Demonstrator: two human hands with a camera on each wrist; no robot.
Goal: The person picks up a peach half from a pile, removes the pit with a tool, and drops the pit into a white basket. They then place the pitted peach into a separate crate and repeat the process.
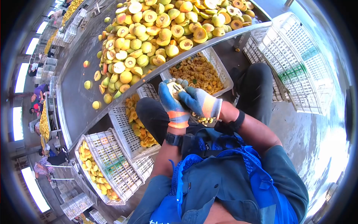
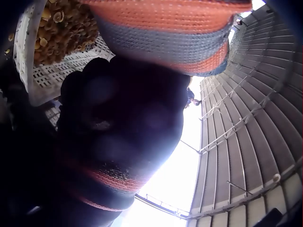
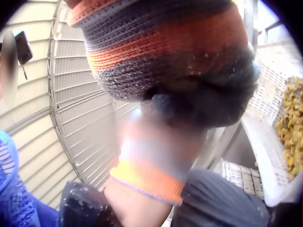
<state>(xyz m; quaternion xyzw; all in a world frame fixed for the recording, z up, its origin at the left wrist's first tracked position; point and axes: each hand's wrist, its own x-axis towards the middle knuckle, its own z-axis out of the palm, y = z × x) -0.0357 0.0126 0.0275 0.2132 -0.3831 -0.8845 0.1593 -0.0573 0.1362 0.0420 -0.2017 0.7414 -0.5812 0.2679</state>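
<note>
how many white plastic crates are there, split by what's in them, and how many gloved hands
white plastic crates of yellow fruit pieces: 2
white plastic crate of pits: 1
empty stacked white crates: cannot count apart
blue-gloved hands, both on one peach half: 2
total counted: 5

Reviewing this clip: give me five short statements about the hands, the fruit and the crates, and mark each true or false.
1. Both gloved hands hold one pale yellow halved fruit between them. True: the left hand and the right hand both grip it.
2. The hands are bare. False: both wear blue-grey knitted gloves with orange cuffs.
3. The long grey metal table carries a heap of yellow halved fruit. True.
4. The white slatted plastic crate just beyond the hands is empty. False: it holds small brownish-yellow pieces.
5. The person works standing. False: the knees in dark trousers are bent below the hands, so the person looks seated.
</note>
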